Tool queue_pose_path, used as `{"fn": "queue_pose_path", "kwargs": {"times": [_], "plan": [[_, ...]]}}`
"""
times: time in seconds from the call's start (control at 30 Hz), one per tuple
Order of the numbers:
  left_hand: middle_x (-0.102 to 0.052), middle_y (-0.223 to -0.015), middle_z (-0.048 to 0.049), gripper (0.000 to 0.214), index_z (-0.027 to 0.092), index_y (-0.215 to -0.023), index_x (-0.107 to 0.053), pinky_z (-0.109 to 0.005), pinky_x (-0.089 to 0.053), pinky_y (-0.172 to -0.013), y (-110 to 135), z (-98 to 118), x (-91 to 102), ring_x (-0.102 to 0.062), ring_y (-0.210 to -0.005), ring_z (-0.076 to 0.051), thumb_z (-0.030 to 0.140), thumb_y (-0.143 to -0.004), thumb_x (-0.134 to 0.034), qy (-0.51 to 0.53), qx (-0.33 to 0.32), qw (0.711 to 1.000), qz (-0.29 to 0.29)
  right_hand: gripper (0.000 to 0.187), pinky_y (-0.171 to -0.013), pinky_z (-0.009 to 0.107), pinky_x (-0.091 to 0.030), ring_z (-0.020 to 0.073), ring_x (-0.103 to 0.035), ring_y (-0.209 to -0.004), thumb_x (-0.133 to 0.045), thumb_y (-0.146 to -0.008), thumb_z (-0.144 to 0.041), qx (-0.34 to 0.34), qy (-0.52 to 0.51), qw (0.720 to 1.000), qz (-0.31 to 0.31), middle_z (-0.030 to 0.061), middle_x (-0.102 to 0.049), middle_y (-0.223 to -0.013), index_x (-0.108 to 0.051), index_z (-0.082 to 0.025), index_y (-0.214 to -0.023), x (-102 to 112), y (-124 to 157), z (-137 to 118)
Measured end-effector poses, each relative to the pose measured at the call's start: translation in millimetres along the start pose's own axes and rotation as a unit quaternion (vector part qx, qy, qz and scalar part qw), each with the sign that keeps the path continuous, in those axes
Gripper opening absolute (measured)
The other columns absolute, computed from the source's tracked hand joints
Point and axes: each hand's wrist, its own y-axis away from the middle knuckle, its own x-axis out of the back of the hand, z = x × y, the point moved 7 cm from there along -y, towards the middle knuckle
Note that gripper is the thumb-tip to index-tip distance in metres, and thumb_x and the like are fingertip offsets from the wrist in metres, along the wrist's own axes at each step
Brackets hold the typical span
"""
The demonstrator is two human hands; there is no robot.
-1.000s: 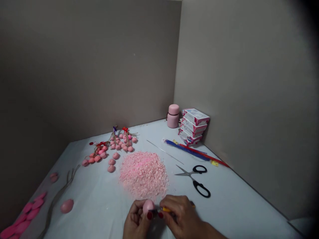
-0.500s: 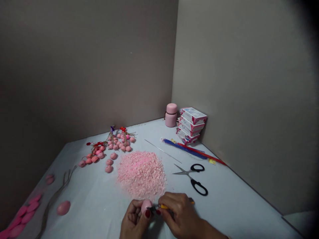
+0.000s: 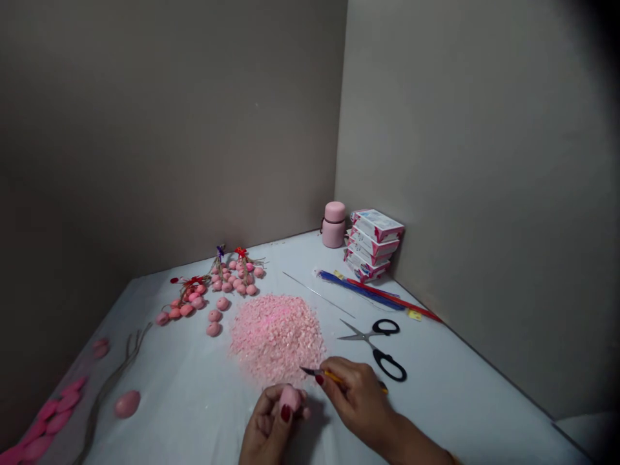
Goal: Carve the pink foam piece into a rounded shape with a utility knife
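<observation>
My left hand (image 3: 271, 423) pinches a small pink ball (image 3: 289, 398), thumb on its near side. To the right and a little higher, my right hand (image 3: 356, 394) grips a yellow-handled craft knife (image 3: 334, 376). Its dark pointed blade faces left, apart from the ball and over the near edge of a heap of pink shavings (image 3: 276, 332). Black-handled scissors (image 3: 364, 336) lie spread on the white table (image 3: 194, 413), beyond my right hand.
Pink balls tied with twine and ribbons (image 3: 237, 278) lie at the back left. Loose twine (image 3: 109, 387), a larger pink ball (image 3: 127, 404) and pink oval pieces (image 3: 58, 420) are on the left. A thin metal rod (image 3: 320, 296), coloured ties (image 3: 363, 287), stacked boxes (image 3: 372, 242) and a pink flask (image 3: 334, 226) stand or lie beyond.
My right hand has drawn the craft knife up and away from the pink ball, where its blade was touching. My left hand still holds the ball, now slightly to the right.
</observation>
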Motion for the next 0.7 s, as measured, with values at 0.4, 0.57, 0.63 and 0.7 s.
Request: {"fn": "queue_pose_path", "kwargs": {"times": [0.4,0.57,0.63,0.7], "plan": [[-0.069,-0.053,-0.0007,0.037,0.016,-0.068,-0.070,-0.024,-0.044,-0.059,-4,-4,2.4,-0.058,-0.055,-0.011,0.047,-0.055,-0.085,-0.041,-0.023,0.999,-0.005,0.030,-0.057,0.024,-0.035,0.0150,-0.057,-0.060,-0.037,-0.096,-0.031,0.078,-0.002,0.995,-0.060,0.0008,-0.061,-0.065,-0.055,-0.021,-0.074,-13,8,-23],[-0.065,-0.051,0.0013,0.036,0.017,-0.067,-0.069,-0.023,-0.041,-0.055,-3,-2,3.8,-0.054,-0.051,-0.010,0.049,-0.057,-0.083,-0.067,-0.028,0.997,-0.010,0.031,-0.057,0.025,-0.035,0.0155,-0.057,-0.060,-0.036,-0.095,-0.030,0.079,0.011,0.995,-0.053,0.0015,-0.061,-0.065,-0.057,-0.020,-0.074,-11,8,-25],[-0.064,-0.051,0.0019,0.035,0.017,-0.067,-0.069,-0.022,-0.040,-0.053,-3,1,3.2,-0.053,-0.050,-0.009,0.048,-0.058,-0.082,-0.074,-0.035,0.997,-0.015,0.031,-0.057,0.025,-0.034,0.0156,-0.057,-0.060,-0.037,-0.095,-0.031,0.074,0.016,0.996,-0.047,0.0015,-0.060,-0.064,-0.056,-0.020,-0.073,-11,8,-25],[-0.063,-0.050,0.0029,0.034,0.018,-0.068,-0.069,-0.021,-0.038,-0.052,-1,4,2.8,-0.051,-0.048,-0.009,0.048,-0.058,-0.082,-0.079,-0.045,0.996,-0.014,0.031,-0.057,0.026,-0.034,0.0156,-0.057,-0.060,-0.037,-0.094,-0.031,0.067,0.017,0.997,-0.044,0.0015,-0.060,-0.064,-0.056,-0.020,-0.072,-11,9,-24]]}}
